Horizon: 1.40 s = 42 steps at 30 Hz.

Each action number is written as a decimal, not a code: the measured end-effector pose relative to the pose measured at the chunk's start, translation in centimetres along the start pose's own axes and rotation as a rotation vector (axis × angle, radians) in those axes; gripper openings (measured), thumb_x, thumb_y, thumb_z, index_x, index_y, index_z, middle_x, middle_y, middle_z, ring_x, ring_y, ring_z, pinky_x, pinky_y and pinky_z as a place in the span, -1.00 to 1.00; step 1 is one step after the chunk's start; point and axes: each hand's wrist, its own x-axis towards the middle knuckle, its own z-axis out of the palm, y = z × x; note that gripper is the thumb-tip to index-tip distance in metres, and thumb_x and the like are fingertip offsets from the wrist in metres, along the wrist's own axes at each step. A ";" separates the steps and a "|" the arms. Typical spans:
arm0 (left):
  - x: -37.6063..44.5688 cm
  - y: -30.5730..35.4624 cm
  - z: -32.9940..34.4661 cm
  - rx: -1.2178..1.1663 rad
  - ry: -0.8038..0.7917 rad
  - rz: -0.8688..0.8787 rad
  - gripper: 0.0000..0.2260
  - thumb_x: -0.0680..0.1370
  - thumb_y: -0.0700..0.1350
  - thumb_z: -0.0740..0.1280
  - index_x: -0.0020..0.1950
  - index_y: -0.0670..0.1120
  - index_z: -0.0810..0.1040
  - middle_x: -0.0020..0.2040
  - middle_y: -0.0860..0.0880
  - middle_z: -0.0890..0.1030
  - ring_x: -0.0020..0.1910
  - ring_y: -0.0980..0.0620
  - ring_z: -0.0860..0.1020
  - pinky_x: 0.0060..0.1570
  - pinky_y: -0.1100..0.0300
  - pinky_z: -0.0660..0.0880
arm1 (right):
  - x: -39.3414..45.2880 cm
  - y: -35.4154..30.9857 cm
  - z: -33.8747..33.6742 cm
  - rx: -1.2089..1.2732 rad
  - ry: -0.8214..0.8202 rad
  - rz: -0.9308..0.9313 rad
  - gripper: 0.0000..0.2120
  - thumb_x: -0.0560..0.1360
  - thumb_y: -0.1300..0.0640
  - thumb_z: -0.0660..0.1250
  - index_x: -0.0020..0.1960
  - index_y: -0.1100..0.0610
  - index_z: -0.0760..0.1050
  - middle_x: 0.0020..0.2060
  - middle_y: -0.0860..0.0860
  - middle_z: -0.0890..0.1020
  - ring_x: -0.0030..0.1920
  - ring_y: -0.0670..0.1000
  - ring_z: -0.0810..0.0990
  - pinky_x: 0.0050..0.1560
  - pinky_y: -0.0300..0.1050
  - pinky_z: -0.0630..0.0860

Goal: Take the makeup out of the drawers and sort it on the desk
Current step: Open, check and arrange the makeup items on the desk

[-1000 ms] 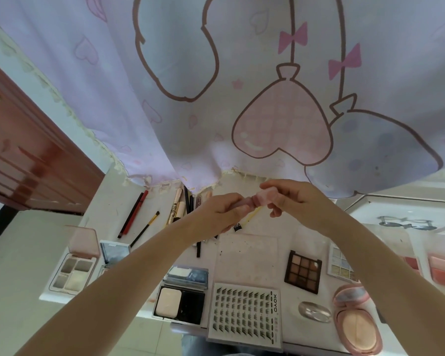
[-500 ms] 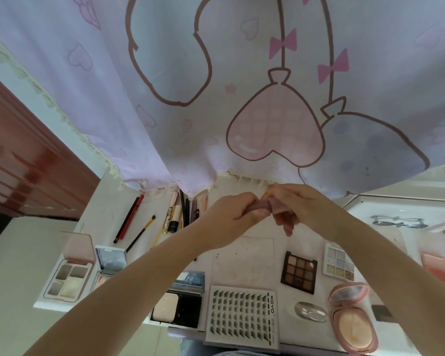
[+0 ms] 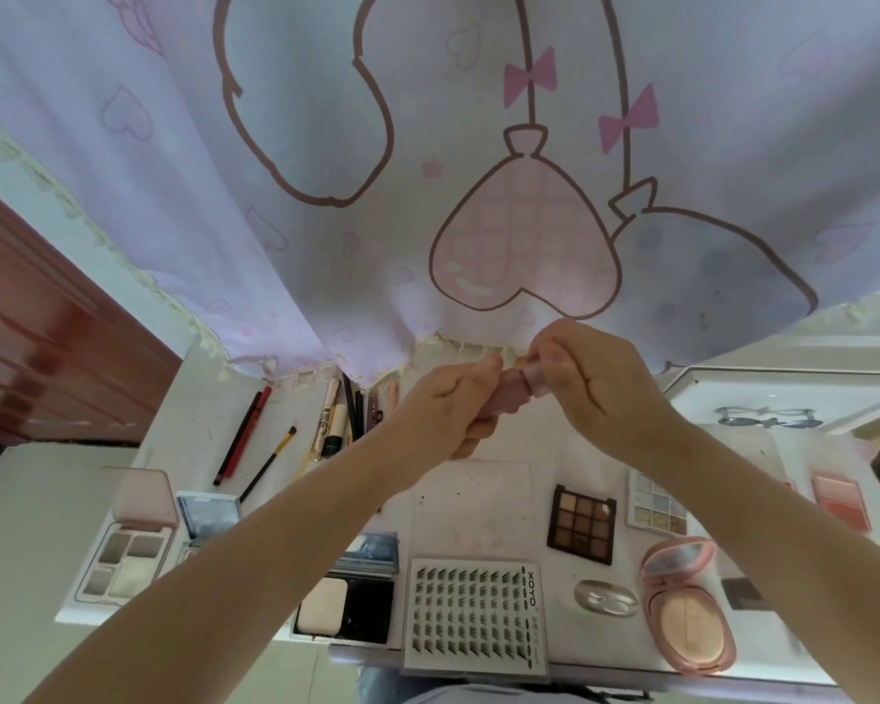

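Above the back of the desk, both hands meet on one small pink tube, held clear of the surface. Left hand curls round the tube's near-left end; right hand curls over the far-right end, which looks like a cap. Tube's long axis runs left-to-right, tilted slightly up toward the right hand. Neither hand is nearer: both touch it. Likely capping or uncapping; cannot tell which.

Long items sit at the back left: red pencil, brush, mascara tubes. That row lies just left of the left hand, so a set-down there would fall to that hand.

Cases, lids open:
- pale palette, grey and cream pans
- black compact, one cream pan
- brown palette, nine pans
- round pink compact, powder showing
- lash tray, rows of lashes

No drawers clearly in view.
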 end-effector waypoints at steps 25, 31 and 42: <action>1.1 -1.4 -1.6 1.080 0.392 0.465 -0.81 0.31 0.00 0.39 -0.21 -0.11 0.64 -0.38 0.02 0.38 -0.34 0.14 0.30 -0.44 0.31 0.25 | 1.6 1.0 -1.7 0.208 -0.395 0.465 -0.72 0.53 -0.03 0.11 -0.24 0.04 0.48 -0.59 -0.11 0.53 -0.64 -0.18 0.42 -0.52 -0.39 0.38; 0.9 -0.9 -1.3 0.999 0.348 0.432 -0.81 0.31 -0.03 0.37 -0.22 -0.13 0.64 -0.34 0.08 0.32 -0.37 0.11 0.33 -0.38 0.48 0.12 | 1.2 1.0 -2.6 0.135 -0.351 0.177 -0.73 0.47 0.28 0.28 0.04 -0.07 0.45 -0.25 -0.27 0.49 -0.28 -0.36 0.54 -0.34 -0.52 0.44; 1.1 -0.4 -1.1 0.982 0.342 0.367 -0.79 0.45 -0.02 0.37 -0.03 -0.12 0.63 -0.33 0.14 0.28 -0.25 0.09 0.32 -0.32 0.44 0.18 | 1.2 1.0 -2.8 0.211 -0.407 0.329 -0.78 0.50 0.22 0.25 -0.01 -0.10 0.38 -0.34 -0.25 0.53 -0.45 -0.27 0.54 -0.42 -0.47 0.44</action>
